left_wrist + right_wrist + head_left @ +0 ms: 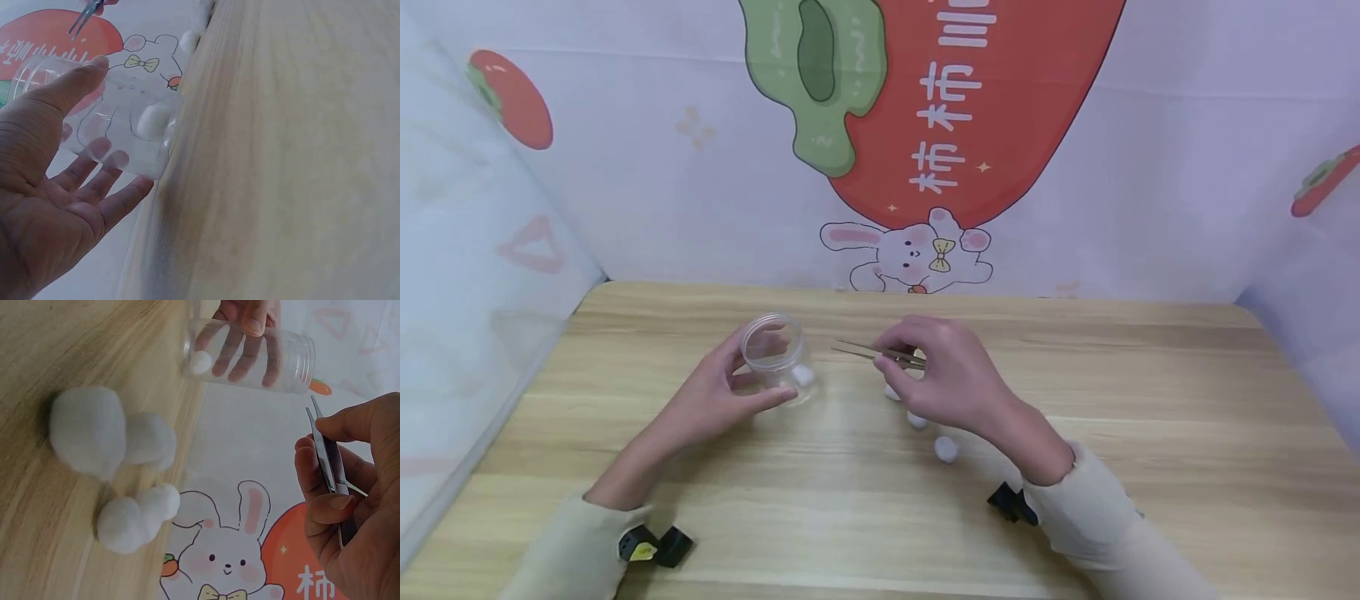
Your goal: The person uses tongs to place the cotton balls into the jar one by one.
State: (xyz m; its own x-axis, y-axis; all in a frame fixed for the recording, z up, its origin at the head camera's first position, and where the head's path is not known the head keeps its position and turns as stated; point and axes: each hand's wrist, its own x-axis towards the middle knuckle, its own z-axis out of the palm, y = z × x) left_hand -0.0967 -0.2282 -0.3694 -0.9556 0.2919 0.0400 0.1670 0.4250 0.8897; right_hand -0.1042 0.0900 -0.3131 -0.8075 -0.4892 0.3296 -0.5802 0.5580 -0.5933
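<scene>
My left hand [711, 400] holds a clear plastic jar [784, 385] upright on the wooden table, thumb on the near side and fingers around the far side. The jar's mouth is uncovered, and one white cotton ball [200, 362] lies at its bottom. To the right, my right hand [958, 375] pinches metal tweezers [856, 347] above the table. Their tips point left toward the jar, stand slightly apart and have nothing between them. Several loose cotton balls [946, 449] sit on the table below and beside the right hand, which partly covers them in the head view.
The wooden table [820, 517] reaches back to a printed cloth [700, 192] with a rabbit and a large red fruit. More cloth hangs at the left and right sides. A black wrist device [658, 546] is worn at each sleeve.
</scene>
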